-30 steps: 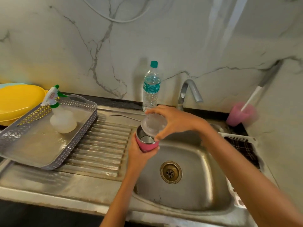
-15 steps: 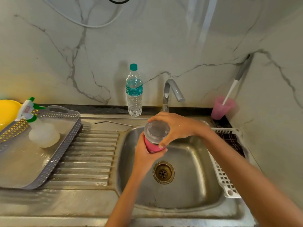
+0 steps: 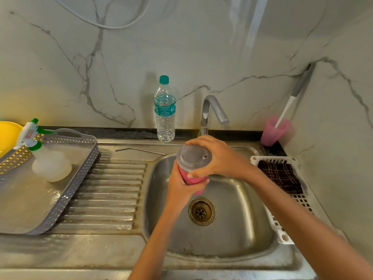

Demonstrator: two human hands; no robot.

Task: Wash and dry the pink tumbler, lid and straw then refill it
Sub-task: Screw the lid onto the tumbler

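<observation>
Over the steel sink [image 3: 238, 223] my left hand [image 3: 181, 188] grips the pink tumbler [image 3: 191, 178] around its body from below. A clear grey lid [image 3: 191, 157] sits on the tumbler's mouth, and my right hand [image 3: 220, 158] grips its rim with fingers curled over the far side. The metal straw [image 3: 140, 151] lies on the drainboard behind the sink's left corner. A water bottle [image 3: 165, 110] with a teal cap stands against the wall beside the tap [image 3: 212, 110].
A grey perforated tray [image 3: 60, 199] with a spray bottle [image 3: 46, 160] rests on the ribbed drainboard at left, a yellow dish [image 3: 8, 134] behind it. A white basket [image 3: 282, 225] holding a dark checked cloth [image 3: 280, 175] sits right of the sink. A pink cup [image 3: 272, 134] with a brush stands in the corner.
My right hand has brought the lid down from a tilt above the open tumbler onto its mouth. The view has shifted left and down.
</observation>
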